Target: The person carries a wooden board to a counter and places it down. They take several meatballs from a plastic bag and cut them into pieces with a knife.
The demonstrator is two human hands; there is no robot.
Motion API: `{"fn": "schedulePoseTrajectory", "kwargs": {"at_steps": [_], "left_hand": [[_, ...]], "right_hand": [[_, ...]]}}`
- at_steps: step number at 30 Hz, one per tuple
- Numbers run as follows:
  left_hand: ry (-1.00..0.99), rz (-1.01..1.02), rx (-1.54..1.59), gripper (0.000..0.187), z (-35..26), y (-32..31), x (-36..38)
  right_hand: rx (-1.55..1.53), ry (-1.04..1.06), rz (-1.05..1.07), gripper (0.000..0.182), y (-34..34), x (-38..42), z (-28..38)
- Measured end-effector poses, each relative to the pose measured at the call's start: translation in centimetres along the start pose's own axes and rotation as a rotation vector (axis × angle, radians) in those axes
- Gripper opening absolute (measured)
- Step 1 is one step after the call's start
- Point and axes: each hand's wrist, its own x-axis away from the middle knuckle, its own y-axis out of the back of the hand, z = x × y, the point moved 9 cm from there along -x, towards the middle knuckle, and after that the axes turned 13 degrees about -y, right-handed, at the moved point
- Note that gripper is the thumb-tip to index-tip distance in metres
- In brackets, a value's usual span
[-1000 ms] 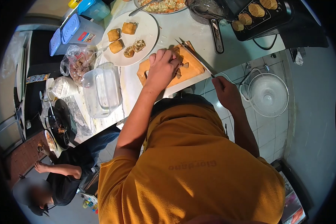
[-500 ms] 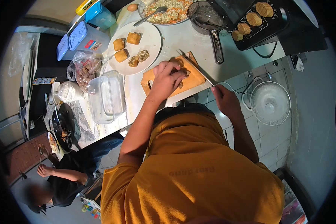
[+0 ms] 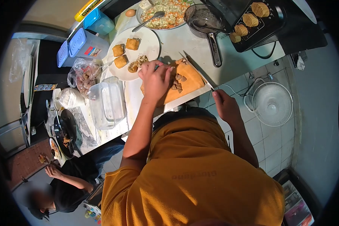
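My right hand is closed round the handle of a knife, whose blade slants up and left along the right side of the wooden cutting board. Small brown cut pieces lie on the board, and a few more are near its far edge. Over the board's left part, close to the plate's rim, my left hand has its fingers bent together. What they hold, if anything, is hidden. The white plate carries several golden-brown fried tofu squares, with split, filled ones at its near side.
Behind are a bowl of chopped vegetables with a spoon, an egg, a black pan and a tray of round pieces. A clear plastic container stands left. A person in black works at lower left.
My left hand has moved left off the brown pieces towards the plate, leaving them in view. My right hand still holds the knife, nearly in place. The other person's hand has shifted slightly.
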Motion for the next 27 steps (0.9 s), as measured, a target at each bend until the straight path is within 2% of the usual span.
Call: {"fn": "schedulePoseTrajectory", "kwargs": {"at_steps": [2, 6, 11, 15, 19, 22, 26, 27], "left_hand": [[-0.051, 0.027, -0.077, 0.012, -0.9, -1.5, -0.7], [-0.027, 0.107, -0.135, 0.015, -1.7, -4.5, -1.0], [0.025, 0.116, 0.028, 0.019, -1.6, -3.7, 0.1], [0.153, 0.112, 0.043, 0.016, 0.3, -2.9, 0.9], [0.298, 0.038, 0.123, 0.014, 2.6, -2.5, 1.3], [0.289, -0.017, 0.090, 0.011, 3.1, -2.2, 0.8], [0.309, 0.034, 0.203, 0.015, 3.3, -2.7, -0.1], [0.396, 0.072, 0.271, 0.020, 3.3, -3.1, -0.2]], "right_hand": [[0.009, -0.041, -0.013, 0.039, 0.4, 0.1, -0.5], [0.016, -0.072, 0.003, 0.039, 0.7, 0.4, -0.7], [-0.031, -0.044, -0.015, 0.038, 0.8, 0.4, -0.6], [-0.081, -0.003, 0.032, 0.038, 0.1, 0.5, 0.1], [0.030, -0.011, 0.036, 0.036, -2.0, 0.3, 0.1], [0.069, 0.023, 0.020, 0.034, -2.8, 0.8, 1.2], [0.058, 0.054, 0.004, 0.032, -3.6, 1.2, 1.8], [0.059, 0.055, 0.005, 0.032, -3.7, 1.3, 1.9]]}}
